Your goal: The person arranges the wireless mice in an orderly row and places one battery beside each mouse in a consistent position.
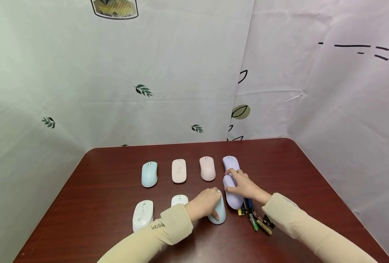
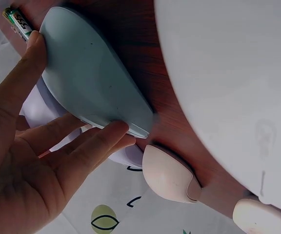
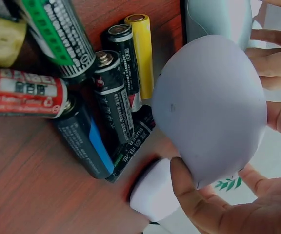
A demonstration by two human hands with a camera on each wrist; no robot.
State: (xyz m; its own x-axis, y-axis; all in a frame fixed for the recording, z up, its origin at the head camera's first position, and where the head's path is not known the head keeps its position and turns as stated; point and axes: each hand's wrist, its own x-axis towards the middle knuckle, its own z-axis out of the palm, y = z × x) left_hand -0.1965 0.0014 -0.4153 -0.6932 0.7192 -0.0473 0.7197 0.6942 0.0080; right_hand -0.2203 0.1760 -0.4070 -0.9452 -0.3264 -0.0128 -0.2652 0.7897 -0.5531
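My left hand point(image 1: 203, 204) holds a light blue computer mouse point(image 1: 220, 211) by its sides, near the front middle of the table. In the left wrist view the thumb and fingers lie along the edges of this blue mouse point(image 2: 89, 68). Just right of it, my right hand point(image 1: 246, 186) grips a purple mouse point(image 1: 232, 199), its front end covered by the fingers. From the right wrist, the thumb and fingertips show on both sides of the purple shell point(image 3: 211, 107). Directly behind stands a second purple mouse point(image 1: 230, 162), partly overlapped by the right hand.
Several batteries point(image 3: 113, 97) lie in a loose heap beside the right hand. A pink mouse point(image 1: 207, 168), a cream mouse point(image 1: 179, 171) and another light blue mouse point(image 1: 149, 174) form the back row. Two white mice, one at left point(image 1: 143, 214), sit in front; the left sleeve partly covers both.
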